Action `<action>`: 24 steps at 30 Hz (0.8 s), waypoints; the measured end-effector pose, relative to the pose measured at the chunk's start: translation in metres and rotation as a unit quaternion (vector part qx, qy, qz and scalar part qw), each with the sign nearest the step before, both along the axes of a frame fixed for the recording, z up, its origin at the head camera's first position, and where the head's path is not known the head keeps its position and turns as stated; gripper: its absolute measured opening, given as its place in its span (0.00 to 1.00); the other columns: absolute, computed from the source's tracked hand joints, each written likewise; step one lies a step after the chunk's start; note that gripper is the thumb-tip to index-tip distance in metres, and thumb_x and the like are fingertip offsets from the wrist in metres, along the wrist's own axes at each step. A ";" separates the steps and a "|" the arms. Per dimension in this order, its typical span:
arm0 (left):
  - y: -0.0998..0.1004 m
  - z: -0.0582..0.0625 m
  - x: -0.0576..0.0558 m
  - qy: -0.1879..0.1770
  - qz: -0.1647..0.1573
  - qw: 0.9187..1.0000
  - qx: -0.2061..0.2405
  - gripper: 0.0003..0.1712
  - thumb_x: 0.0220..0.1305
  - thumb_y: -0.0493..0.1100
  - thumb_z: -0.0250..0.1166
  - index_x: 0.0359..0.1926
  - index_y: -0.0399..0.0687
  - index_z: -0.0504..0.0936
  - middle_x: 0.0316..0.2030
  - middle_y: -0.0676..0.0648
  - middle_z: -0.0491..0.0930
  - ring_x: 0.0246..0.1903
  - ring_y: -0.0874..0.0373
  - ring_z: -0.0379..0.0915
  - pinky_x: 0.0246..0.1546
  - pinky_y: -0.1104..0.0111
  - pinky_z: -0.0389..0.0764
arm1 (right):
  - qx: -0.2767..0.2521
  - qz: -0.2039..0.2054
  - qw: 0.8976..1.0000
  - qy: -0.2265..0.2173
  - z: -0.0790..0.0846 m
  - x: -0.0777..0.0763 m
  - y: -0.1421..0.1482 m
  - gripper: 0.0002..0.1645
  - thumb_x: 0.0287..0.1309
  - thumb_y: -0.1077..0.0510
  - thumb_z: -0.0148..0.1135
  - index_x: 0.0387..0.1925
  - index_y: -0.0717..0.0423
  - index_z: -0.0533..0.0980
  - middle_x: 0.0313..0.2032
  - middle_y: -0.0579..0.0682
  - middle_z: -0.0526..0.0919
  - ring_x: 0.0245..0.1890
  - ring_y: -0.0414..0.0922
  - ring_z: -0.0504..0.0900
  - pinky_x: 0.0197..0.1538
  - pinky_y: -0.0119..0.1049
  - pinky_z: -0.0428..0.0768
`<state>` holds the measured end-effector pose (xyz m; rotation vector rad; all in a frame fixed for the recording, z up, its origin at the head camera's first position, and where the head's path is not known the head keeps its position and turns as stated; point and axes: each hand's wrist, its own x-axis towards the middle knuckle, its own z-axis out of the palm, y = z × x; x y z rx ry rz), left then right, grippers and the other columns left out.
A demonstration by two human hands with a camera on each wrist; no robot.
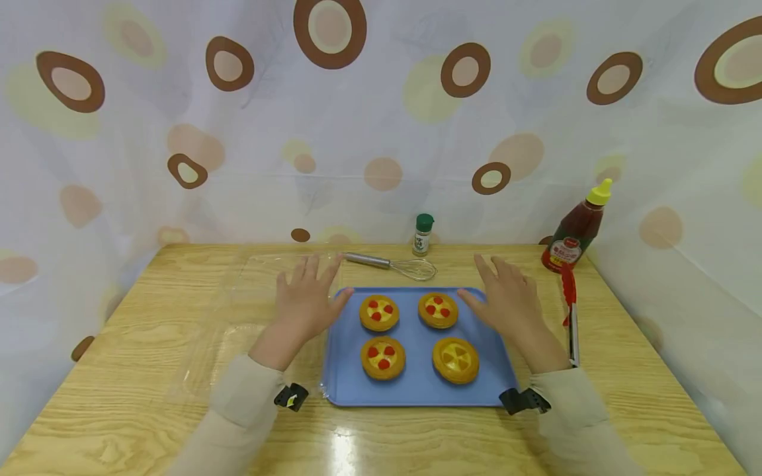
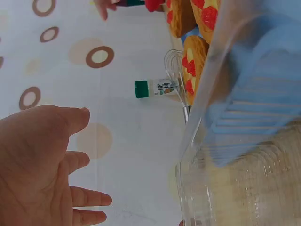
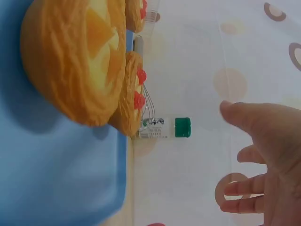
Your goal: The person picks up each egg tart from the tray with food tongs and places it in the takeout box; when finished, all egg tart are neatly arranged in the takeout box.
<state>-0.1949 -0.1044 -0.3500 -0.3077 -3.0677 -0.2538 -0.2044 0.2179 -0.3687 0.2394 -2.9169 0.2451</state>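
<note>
Both hands are raised with fingers spread and hold nothing. My left hand (image 1: 305, 303) hovers over the left edge of a blue tray (image 1: 417, 391), overlapping a clear plastic container (image 1: 235, 337). Above the tray's right side is my right hand (image 1: 510, 303). Egg tarts lie on the tray in two rows. Three bear red pieces: a back left tart (image 1: 379, 313), a back right tart (image 1: 438, 311) and a front left tart (image 1: 383, 358). The front right tart (image 3: 70, 61) carries orange wedges. In the left wrist view, the container's ribbed wall (image 2: 254, 117) overlaps the tray.
Behind the tray lie a whisk (image 1: 387, 264) and a small green-capped seasoning jar (image 1: 423, 237). A sauce bottle (image 1: 574, 231) with a yellow tip stands at the back right. Red-tipped tongs (image 1: 573, 324) lie right of the tray, partly behind the right arm. A patterned curtain (image 1: 381, 132) backs the table.
</note>
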 end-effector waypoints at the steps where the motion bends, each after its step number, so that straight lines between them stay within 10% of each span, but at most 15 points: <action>1: -0.003 0.000 0.002 0.010 -0.002 1.000 0.001 0.39 0.68 0.65 0.45 0.75 0.59 0.49 0.69 0.35 0.54 0.69 0.39 0.47 0.60 0.37 0.52 | -0.004 -0.003 1.000 0.014 0.000 0.001 0.003 0.46 0.58 0.38 0.58 0.70 0.60 0.57 0.61 0.69 0.63 0.59 0.66 0.63 0.56 0.67 0.61; 7: -0.018 -0.006 0.019 0.056 -0.010 0.998 0.020 0.37 0.68 0.62 0.51 0.73 0.55 0.55 0.57 0.36 0.70 0.57 0.38 0.64 0.52 0.43 0.65 | -0.041 -0.027 0.995 0.086 -0.002 0.015 0.027 0.47 0.53 0.39 0.65 0.64 0.66 0.64 0.52 0.71 0.70 0.49 0.67 0.70 0.47 0.65 0.70; 13: -0.037 -0.010 0.036 0.074 -0.032 0.994 0.071 0.35 0.67 0.57 0.56 0.71 0.55 0.60 0.39 0.41 0.77 0.38 0.46 0.73 0.37 0.52 0.73 | -0.069 -0.082 0.992 0.060 -0.009 0.030 0.052 0.56 0.52 0.31 0.61 0.63 0.73 0.60 0.52 0.75 0.67 0.48 0.70 0.67 0.41 0.66 0.72; 24: -0.101 0.006 0.054 -0.026 -0.022 0.969 0.246 0.35 0.71 0.57 0.50 0.72 0.47 0.57 0.30 0.50 0.73 0.29 0.57 0.68 0.27 0.65 0.69 | -0.109 -0.170 0.978 -0.053 -0.026 0.038 0.092 0.71 0.48 0.27 0.60 0.65 0.81 0.44 0.51 0.82 0.57 0.49 0.76 0.58 0.34 0.64 0.69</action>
